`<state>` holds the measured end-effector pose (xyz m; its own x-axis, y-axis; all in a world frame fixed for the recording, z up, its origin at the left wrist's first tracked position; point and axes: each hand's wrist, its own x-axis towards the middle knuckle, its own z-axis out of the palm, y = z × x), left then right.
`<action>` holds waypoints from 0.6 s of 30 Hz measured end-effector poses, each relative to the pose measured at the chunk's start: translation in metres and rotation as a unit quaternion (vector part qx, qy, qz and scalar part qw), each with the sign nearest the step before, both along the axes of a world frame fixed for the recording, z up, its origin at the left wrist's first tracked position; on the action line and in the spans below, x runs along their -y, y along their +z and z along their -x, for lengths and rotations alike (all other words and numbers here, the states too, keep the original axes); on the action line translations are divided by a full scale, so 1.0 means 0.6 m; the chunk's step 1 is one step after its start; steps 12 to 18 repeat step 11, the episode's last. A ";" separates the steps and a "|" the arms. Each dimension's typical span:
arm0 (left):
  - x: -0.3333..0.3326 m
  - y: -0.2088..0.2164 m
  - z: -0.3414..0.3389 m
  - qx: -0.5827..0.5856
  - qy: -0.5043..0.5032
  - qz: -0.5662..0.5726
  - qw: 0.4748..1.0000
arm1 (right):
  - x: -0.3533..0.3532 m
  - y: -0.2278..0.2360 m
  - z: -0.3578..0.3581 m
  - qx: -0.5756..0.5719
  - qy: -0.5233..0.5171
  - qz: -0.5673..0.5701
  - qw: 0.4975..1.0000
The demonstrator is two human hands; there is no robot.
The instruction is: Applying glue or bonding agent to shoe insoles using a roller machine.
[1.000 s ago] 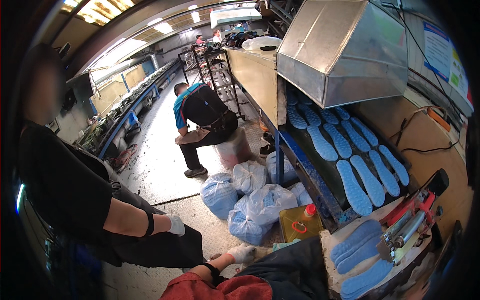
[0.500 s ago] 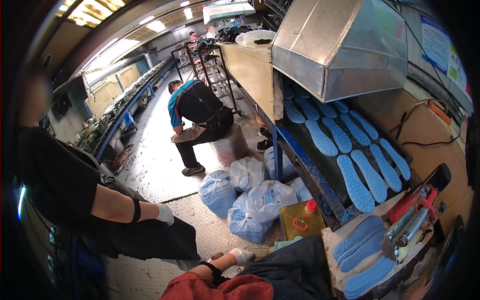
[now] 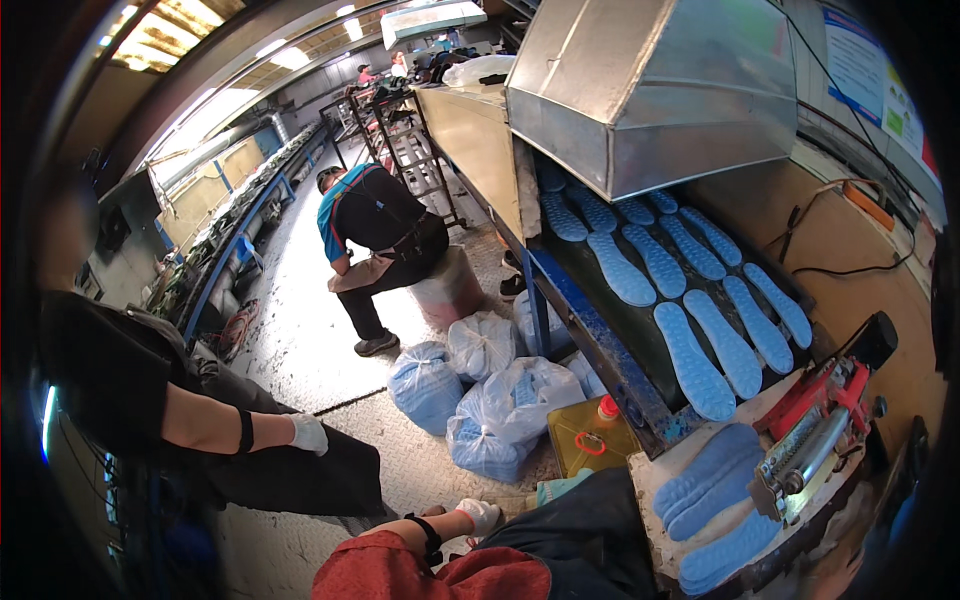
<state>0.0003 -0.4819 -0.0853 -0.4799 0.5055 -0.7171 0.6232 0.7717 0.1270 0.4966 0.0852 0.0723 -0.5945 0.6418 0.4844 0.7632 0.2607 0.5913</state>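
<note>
My left hand (image 3: 480, 515), in a whitish glove, rests beside the dark apron (image 3: 575, 530) over my lap, below a red sleeve and a black wrist band. Its fingers are too small and turned away to make out, and nothing shows in it. My right hand is not in view. To my right, several blue insoles (image 3: 708, 478) lie stacked on a worn work surface beside a red and silver clamp-like device (image 3: 812, 440). Beyond them, rows of blue textured insoles (image 3: 695, 362) lie on a dark conveyor belt (image 3: 640, 335) coming out from under a metal hood (image 3: 650, 95).
Tied clear bags of blue pieces (image 3: 490, 440) sit on the floor by a yellowish can with a red cap (image 3: 590, 440). A co-worker in a black top (image 3: 120, 390) stands close at left. Another person (image 3: 385, 215) sits bent over ahead. A cable (image 3: 850, 268) trails at right.
The whole view has shifted slightly, so the hood, belt and bags sit further left. My left hand stays by my lap; the insoles have not visibly moved.
</note>
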 end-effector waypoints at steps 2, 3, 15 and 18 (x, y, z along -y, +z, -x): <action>-0.001 -0.004 0.002 0.015 -0.024 0.020 0.999 | 0.002 0.008 0.002 0.008 -0.003 0.011 1.000; -0.004 -0.007 0.004 0.021 -0.034 0.028 0.999 | 0.002 0.011 0.004 -0.004 0.004 0.010 1.000; 0.007 -0.094 0.040 0.088 -0.110 0.103 0.985 | -0.099 -0.086 -0.089 -0.120 -0.001 0.161 0.980; 0.007 -0.094 0.040 0.088 -0.110 0.103 0.985 | -0.099 -0.086 -0.089 -0.120 -0.001 0.161 0.980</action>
